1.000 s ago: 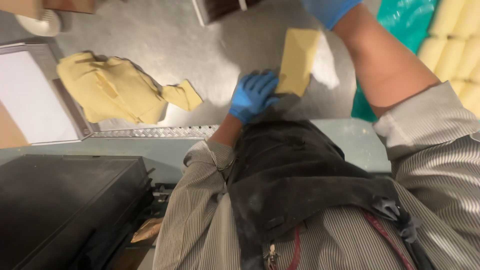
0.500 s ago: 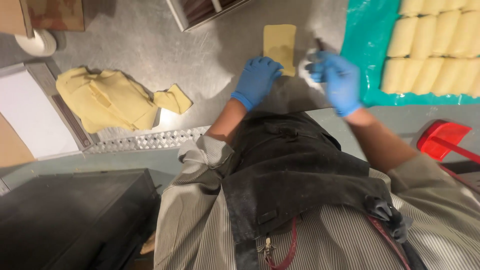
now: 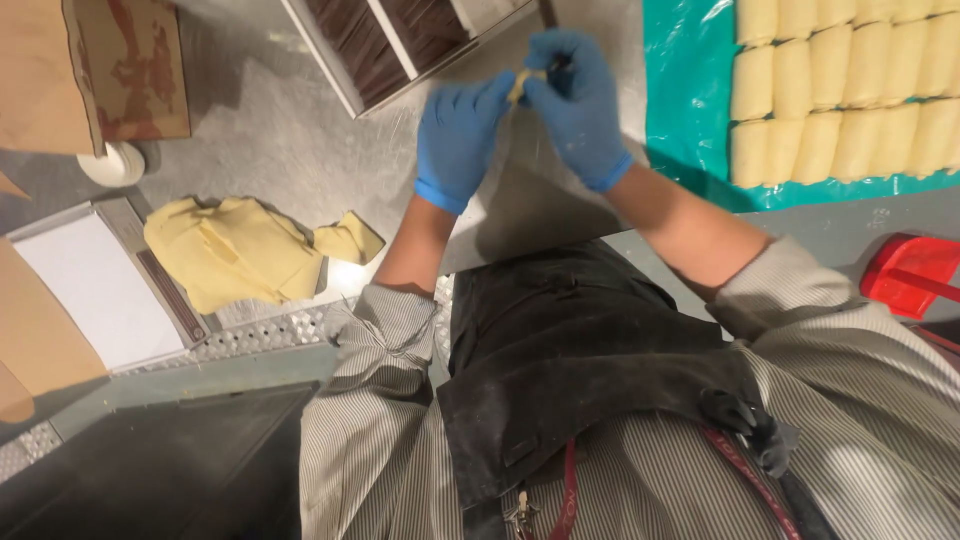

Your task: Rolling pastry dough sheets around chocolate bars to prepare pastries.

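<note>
Above the steel counter (image 3: 280, 130), two blue-gloved hands pinch one small piece of yellow dough (image 3: 524, 82) between them.

Both the left hand (image 3: 458, 135) and the right hand (image 3: 580, 105) have their fingers closed on the dough piece, which is held up off the counter, close to the edge of a tray of dark brown strips (image 3: 400, 30). To the right, rows of pale rolled dough pieces (image 3: 850, 80) lie side by side on a teal sheet (image 3: 690, 110). To the left, a crumpled heap of yellow dough scraps (image 3: 235, 250) rests on the counter, just beside a white tray (image 3: 95, 285). A red object (image 3: 915, 275) shows at the right edge, partly cut off.
</note>
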